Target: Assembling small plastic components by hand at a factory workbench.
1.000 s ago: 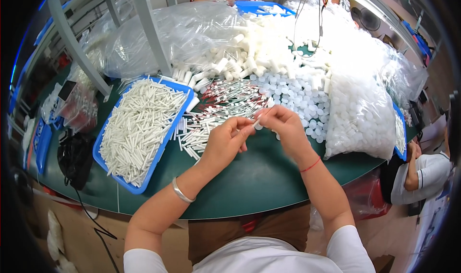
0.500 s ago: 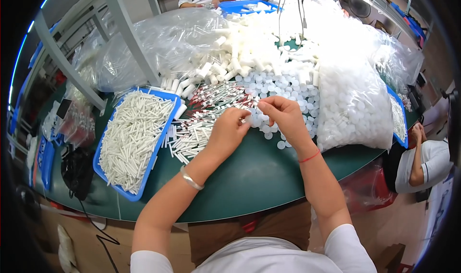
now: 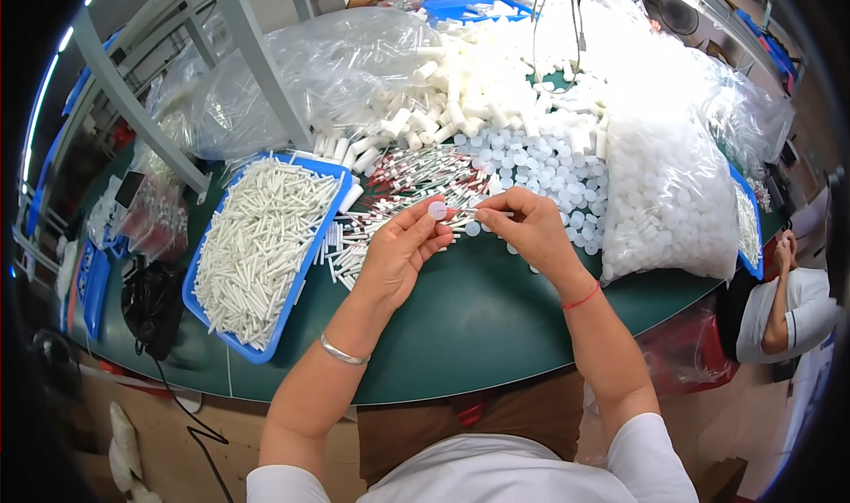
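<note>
My left hand [image 3: 398, 251] pinches a small translucent white disc [image 3: 437, 210] between thumb and fingertips. Closed on a thin stick-like piece [image 3: 467, 211], my right hand [image 3: 529, 227] holds it level with one end at the disc; whether it passes into the disc is too small to tell. Just beyond my fingers lies a heap of thin white-and-red sticks [image 3: 425, 171]. Loose translucent discs [image 3: 580, 180] spread to the right of that heap, partly behind my right hand. White sticks also lie on the table near my left wrist.
A blue tray [image 3: 340, 197] full of short white sticks stands at the left. Clear plastic bags [image 3: 668, 220] flank the pile of white foam-like cylinders [image 3: 456, 113]. A grey metal frame [image 3: 266, 69] rises at back left. Other people sit across the green table [image 3: 478, 326] and at the right.
My left hand has turned, so the disc now shows in its fingertips. The thin piece in my right hand now meets it. The whole view has shifted slightly.
</note>
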